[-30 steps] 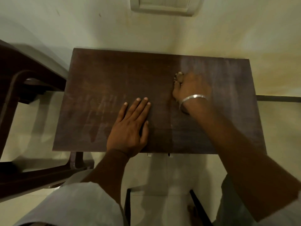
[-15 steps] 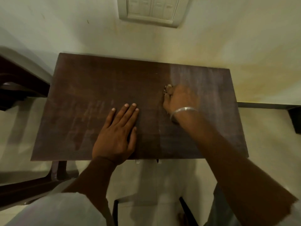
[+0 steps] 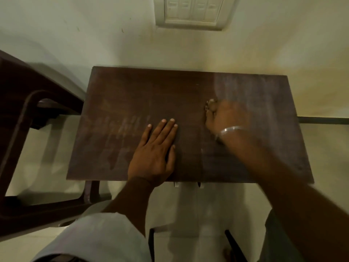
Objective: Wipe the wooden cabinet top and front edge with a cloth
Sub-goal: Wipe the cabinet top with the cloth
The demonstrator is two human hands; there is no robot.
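Hands are both down on the wooden cabinet top [image 3: 132, 95], and the right hand [image 3: 227, 115] is curling into a loose fist over a small bundle of cloth [image 3: 210, 104], of which only a scrap is peeking out past the knuckles on the thumb side. How much cloth is tucked inside that grip is not showing. A silver bangle [image 3: 229, 130] is sitting on the wrist just behind the fist. Out beyond the fist, toward the wall and the far right corner, the wood is looking pale and hazy, while the surface on the thumb side is looking darker. The left hand [image 3: 154, 154] is lying flat beside the fist, fingers spread slightly and palm pressing on the top near the front edge, holding nothing. Further out from that flat palm, faint streaks [image 3: 126, 127] are showing on the wood. A dark chair [image 3: 24, 118] is standing just off the cabinet's left end, and a white switch plate [image 3: 192, 13] is hanging on the wall above the far edge. Pale sleeve [image 3: 98, 237] is covering the left upper arm.
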